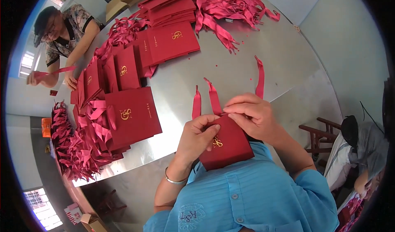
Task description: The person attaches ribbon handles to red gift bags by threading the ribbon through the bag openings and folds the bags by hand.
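Note:
A dark red paper gift bag (234, 147) with gold lettering rests against my blue shirt at the table's near edge. My left hand (197, 137) grips its upper left corner, the thumb pressed on the front. At the top edge of the bag, my right hand (255, 117) has thumb and fingers pinched together on a pink-red ribbon, whose held part is mostly hidden. Just beyond the bag, one ribbon (212, 96) and another ribbon (197, 103) stretch away from me over the metal tabletop. A further ribbon (260, 78) extends beyond my right hand.
Red gift bags (135, 117) lie in stacks along the left and far side of the metal table (247, 51). Heaped ribbons (226, 4) sit at the far side. A co-worker (68, 34) handles a ribbon at far left. On the right are a wooden stool (319, 135) and another person (362, 154).

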Available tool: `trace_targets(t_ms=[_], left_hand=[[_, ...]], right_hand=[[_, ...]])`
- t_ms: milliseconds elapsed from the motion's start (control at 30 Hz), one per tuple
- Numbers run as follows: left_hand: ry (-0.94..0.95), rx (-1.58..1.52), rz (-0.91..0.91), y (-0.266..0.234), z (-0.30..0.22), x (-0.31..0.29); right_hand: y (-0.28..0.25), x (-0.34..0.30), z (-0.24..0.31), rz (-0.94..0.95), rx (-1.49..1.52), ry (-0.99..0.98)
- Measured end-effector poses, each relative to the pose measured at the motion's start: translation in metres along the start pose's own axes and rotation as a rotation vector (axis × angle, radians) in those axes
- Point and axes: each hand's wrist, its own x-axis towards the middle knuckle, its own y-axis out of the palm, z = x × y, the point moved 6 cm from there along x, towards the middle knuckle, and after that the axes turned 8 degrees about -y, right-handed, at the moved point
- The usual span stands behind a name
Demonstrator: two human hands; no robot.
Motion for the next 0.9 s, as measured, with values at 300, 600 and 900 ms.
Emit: trace_targets(t_ms=[300,600,900], left_hand=[[-0.064,-0.132,0.153,-0.002,-0.006,0.002],[-0.046,-0.090,0.185,-0.004,-0.007,0.007],[-0.039,-0.001,0.117,-0.003,-0.009,0.007]], right_hand=[[0.016,-0.006,-0.021,0.107,0.300,0.181],[0.018,-0.004,-0.025,0.136,0.416,0.226],[0.020,-0.004,-0.032,0.138,0.456,0.289]])
